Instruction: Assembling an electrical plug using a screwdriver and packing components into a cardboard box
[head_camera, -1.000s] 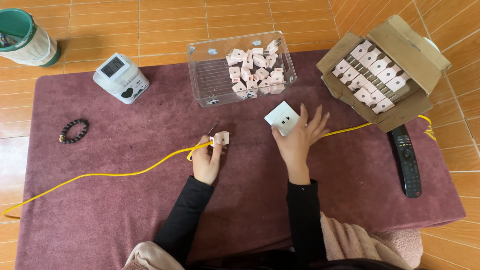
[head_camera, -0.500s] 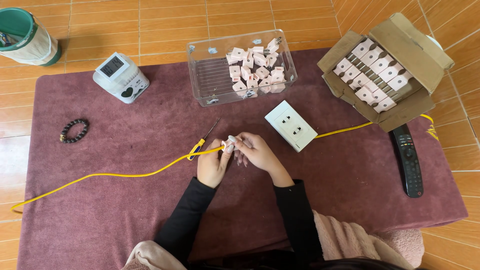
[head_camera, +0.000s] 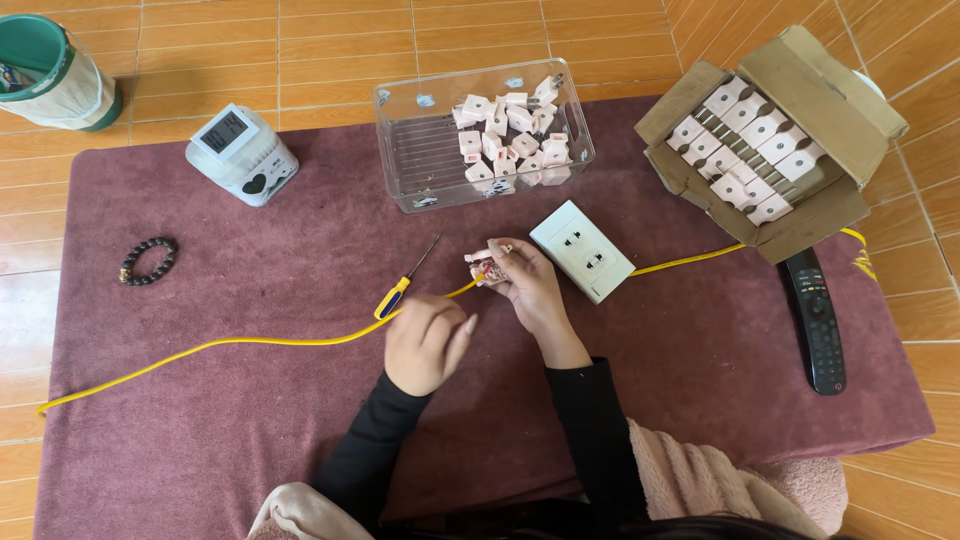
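My right hand (head_camera: 530, 290) pinches a small pink plug piece (head_camera: 488, 266) just above the maroon mat (head_camera: 250, 420), close to a white double socket plate (head_camera: 582, 250). My left hand (head_camera: 425, 342) hovers lower left of it with fingers curled, and I see nothing in it. It sits over a yellow cable (head_camera: 250, 342) that runs across the mat. A screwdriver with a yellow and blue handle (head_camera: 402, 288) lies on the mat just above my left hand.
A clear plastic bin (head_camera: 420, 150) at the back holds several pink plug pieces. A cardboard box (head_camera: 790, 130) with more stands at the right, beside a black remote (head_camera: 815, 320). At the left are a white digital device (head_camera: 240, 152), a bead bracelet (head_camera: 148, 260) and a green bucket (head_camera: 50, 70).
My right hand set the white socket plate down and took over the pink plug piece. My left hand let go of it and drew back; the screwdriver now lies on the mat.
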